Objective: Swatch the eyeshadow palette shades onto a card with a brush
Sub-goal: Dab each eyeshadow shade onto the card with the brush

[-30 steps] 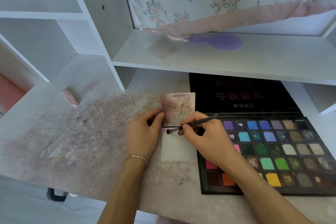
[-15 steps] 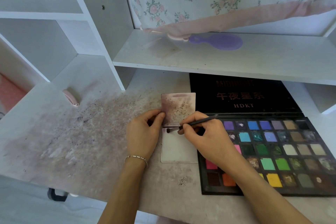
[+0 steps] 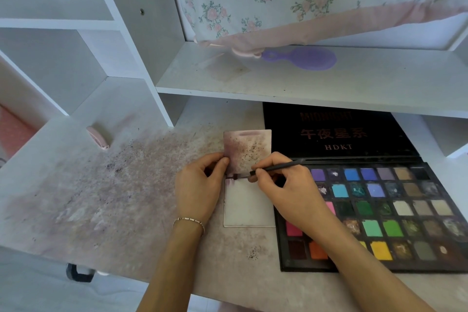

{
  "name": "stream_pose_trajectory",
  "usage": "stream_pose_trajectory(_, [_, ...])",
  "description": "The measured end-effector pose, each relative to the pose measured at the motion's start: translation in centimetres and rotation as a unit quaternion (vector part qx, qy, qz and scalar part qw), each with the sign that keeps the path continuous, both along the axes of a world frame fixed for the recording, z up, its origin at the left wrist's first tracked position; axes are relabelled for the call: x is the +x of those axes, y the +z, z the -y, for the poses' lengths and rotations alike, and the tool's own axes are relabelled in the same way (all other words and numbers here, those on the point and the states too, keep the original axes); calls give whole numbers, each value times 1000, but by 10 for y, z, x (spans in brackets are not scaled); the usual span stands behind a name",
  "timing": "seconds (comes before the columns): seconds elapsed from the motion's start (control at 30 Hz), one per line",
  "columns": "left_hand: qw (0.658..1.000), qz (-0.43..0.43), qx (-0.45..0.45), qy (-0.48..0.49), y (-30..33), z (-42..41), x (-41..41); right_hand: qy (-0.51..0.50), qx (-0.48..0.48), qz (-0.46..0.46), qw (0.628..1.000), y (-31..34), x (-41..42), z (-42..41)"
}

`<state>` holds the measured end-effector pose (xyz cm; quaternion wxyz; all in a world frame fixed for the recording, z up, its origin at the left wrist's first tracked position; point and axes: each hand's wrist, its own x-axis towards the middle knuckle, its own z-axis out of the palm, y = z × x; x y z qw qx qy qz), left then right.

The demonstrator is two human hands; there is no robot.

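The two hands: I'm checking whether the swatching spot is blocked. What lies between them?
In the head view, the card lies between the left hand and the right hand, with the brush tip touching its left edge.

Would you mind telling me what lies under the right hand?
The right hand, gripping the brush, covers the eyeshadow palette's left pans and the card's right edge. Pink pans peek out; the covered shades cannot be seen.

The white bench [image 3: 88,197] is smeared with pinkish-purple powder and dark specks. On it lie a card [image 3: 249,208] at centre, an open eyeshadow palette [image 3: 379,210] at 3 o'clock, and a pink clip [image 3: 97,137] at 10 o'clock. The shelf [image 3: 278,83] at 12 o'clock carries a purple hand mirror [image 3: 304,58].
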<state>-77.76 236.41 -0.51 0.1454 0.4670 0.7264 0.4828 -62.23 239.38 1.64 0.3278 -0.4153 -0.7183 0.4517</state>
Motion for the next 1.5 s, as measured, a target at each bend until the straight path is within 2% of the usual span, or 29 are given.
stream_pose_trajectory(0.2, [1000, 10, -5, 7, 0, 0, 0, -29, -44, -151, 987, 7, 6, -2])
stream_pose_trajectory(0.4, [1000, 13, -9, 10, 1, 0, 1, -65, -22, -200, 977, 19, 27, -5])
stream_pose_trajectory(0.63, [1000, 6, -11, 4, -1, -2, 2, -163, 28, -155, 974, 21, 81, -6])
stream_pose_trajectory(0.83, [1000, -3, -16, 12, 0, -2, 1, -209, 47, -65, 975, 10, 106, -6])
stream_pose_trajectory(1.13, [1000, -5, -25, 17, -1, -3, 1, -143, 42, -20, 989, 3, 98, -4])
stream_pose_trajectory(1.5, [999, 9, -28, 16, 1, -1, 1, -146, 33, 19, 989, 0, 98, -5])
